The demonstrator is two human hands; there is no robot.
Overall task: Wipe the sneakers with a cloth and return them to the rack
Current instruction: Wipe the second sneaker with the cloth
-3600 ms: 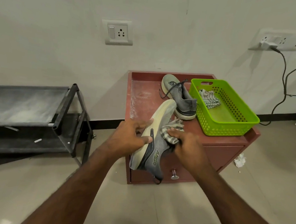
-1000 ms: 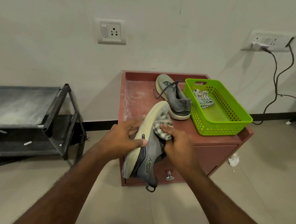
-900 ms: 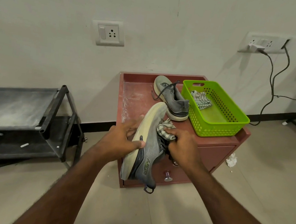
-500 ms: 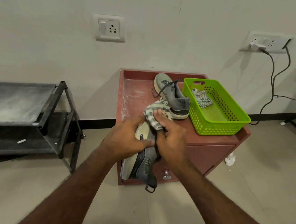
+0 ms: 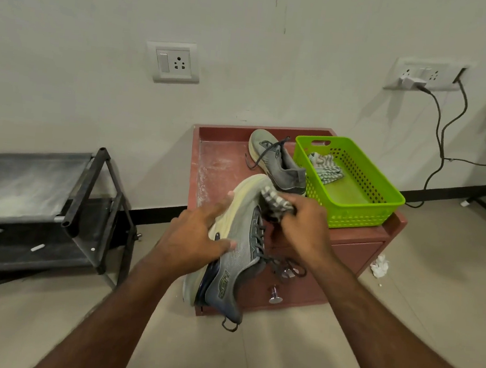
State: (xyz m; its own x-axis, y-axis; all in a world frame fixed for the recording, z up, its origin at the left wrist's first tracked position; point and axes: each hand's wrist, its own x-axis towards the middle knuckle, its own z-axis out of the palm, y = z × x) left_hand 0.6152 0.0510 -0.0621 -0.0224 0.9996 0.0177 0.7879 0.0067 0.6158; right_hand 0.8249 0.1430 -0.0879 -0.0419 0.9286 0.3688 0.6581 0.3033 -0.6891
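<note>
- The left hand [image 5: 197,239] grips a grey sneaker [image 5: 236,249] from its sole side, fingers spread along the pale sole and the thumb curled over onto the knit upper.
- This sneaker is held in the air between the two hands, tilted on its side with the toe pointing away from the person and the heel nearest, its loose laces hanging below the right hand.
- The right hand [image 5: 306,229] clutches a bunched striped cloth [image 5: 274,203] and presses it against the sneaker's toe end, just beside the pale sole edge.
- Beyond both hands stands a reddish cabinet whose tabletop [image 5: 223,163] is streaked with white dust.
- A second grey sneaker [image 5: 277,163] rests upright on that tabletop, just past the right hand, its toe toward the wall and a dark lace trailing to the left.
- Touching that sneaker's right side is a bright green basket [image 5: 362,208], sitting beyond and to the right of the right hand.
- Another striped cloth [image 5: 326,165] lies crumpled in the basket's far part.
- Well off to the left of the left hand is a dark metal shoe rack [image 5: 89,206] with dusty shelves.
- A crumpled white scrap [image 5: 380,265] lies on the floor to the right of the right hand, next to the cabinet.
</note>
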